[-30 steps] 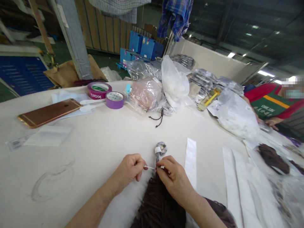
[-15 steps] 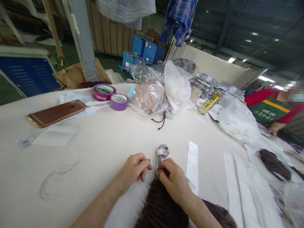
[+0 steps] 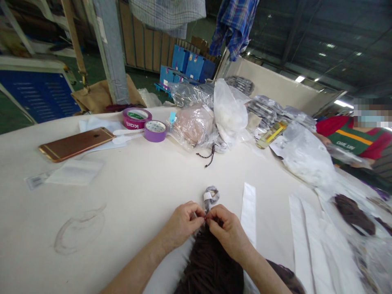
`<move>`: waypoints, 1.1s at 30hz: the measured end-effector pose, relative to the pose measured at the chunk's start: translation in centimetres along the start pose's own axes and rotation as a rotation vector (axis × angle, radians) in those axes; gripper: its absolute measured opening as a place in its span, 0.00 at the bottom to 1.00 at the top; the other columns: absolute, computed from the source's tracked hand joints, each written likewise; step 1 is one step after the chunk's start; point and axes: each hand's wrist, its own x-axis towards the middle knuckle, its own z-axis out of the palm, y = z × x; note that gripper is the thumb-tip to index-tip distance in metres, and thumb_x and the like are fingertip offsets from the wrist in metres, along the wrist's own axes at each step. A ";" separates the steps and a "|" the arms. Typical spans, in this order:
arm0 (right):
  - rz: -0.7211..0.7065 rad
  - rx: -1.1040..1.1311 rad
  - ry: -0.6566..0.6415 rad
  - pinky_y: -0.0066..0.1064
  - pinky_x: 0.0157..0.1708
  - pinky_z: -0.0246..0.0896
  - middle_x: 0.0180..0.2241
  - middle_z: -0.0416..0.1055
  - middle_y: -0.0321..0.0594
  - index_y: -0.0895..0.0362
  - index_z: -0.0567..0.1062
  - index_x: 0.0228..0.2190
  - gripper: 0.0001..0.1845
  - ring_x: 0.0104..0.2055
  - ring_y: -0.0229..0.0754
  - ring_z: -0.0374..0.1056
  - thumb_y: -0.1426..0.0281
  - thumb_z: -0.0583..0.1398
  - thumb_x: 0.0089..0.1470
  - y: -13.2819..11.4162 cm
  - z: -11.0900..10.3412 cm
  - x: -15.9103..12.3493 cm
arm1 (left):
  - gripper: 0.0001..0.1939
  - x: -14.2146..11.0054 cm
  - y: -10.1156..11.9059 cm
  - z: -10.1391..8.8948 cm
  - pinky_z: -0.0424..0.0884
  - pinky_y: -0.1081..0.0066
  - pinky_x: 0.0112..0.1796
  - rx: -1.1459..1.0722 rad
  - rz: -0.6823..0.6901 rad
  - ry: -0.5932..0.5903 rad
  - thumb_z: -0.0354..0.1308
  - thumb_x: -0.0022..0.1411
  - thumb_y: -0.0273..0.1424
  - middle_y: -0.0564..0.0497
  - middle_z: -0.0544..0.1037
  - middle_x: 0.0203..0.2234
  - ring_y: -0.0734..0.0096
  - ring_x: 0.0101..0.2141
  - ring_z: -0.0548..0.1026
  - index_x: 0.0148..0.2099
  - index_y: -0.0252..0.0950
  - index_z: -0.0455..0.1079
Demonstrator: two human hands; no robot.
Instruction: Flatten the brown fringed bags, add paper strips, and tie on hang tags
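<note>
A dark brown bundle of cords point(image 3: 210, 265) lies at the near edge of the white table point(image 3: 131, 183), its grey looped top with a white band point(image 3: 210, 195) pointing away from me. My left hand point(image 3: 183, 222) and my right hand point(image 3: 228, 232) meet at the neck of the bundle, just below the band. Both pinch with fingertips together where a thin white tie was seen; the tie itself is hidden between the fingers.
A rose-gold phone point(image 3: 76, 143), two purple tape rolls point(image 3: 145, 124), plastic bags point(image 3: 229, 110) and packed goods sit at the back. White paper strips point(image 3: 248, 210) lie right of my hands. Another brown bundle point(image 3: 352, 208) rests far right. A person in red and green point(image 3: 355, 141) works opposite.
My left hand has moved right, closing the gap to my right hand. The thin white tie stretched between them one second ago is no longer visible.
</note>
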 end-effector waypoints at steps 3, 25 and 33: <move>0.007 -0.003 -0.003 0.26 0.26 0.53 0.23 0.63 0.33 0.57 0.69 0.22 0.06 0.25 0.35 0.58 0.75 0.53 0.45 0.0 0.0 0.0 | 0.03 0.1 -0.2 -0.1 0.55 0.77 0.22 0.029 0.018 0.032 0.52 0.45 0.27 0.57 0.64 0.20 0.79 0.21 0.60 0.25 0.34 0.66; 0.005 -0.024 -0.012 0.27 0.27 0.54 0.24 0.63 0.34 0.57 0.67 0.23 0.04 0.26 0.36 0.59 0.73 0.52 0.46 -0.2 -0.2 -0.1 | 0.03 -0.2 0.5 -0.3 0.55 0.76 0.22 -0.122 -0.031 -0.056 0.51 0.38 0.28 0.56 0.65 0.19 0.77 0.21 0.61 0.19 0.34 0.64; 0.074 -0.170 -0.003 0.34 0.38 0.58 0.35 0.69 0.41 0.56 0.69 0.34 0.10 0.38 0.43 0.65 0.67 0.51 0.51 1.4 -3.2 -2.2 | 0.06 -0.3 0.9 0.6 0.47 0.77 0.16 -0.464 -0.178 0.035 0.54 0.37 0.30 0.55 0.67 0.16 0.84 0.14 0.54 0.20 0.32 0.65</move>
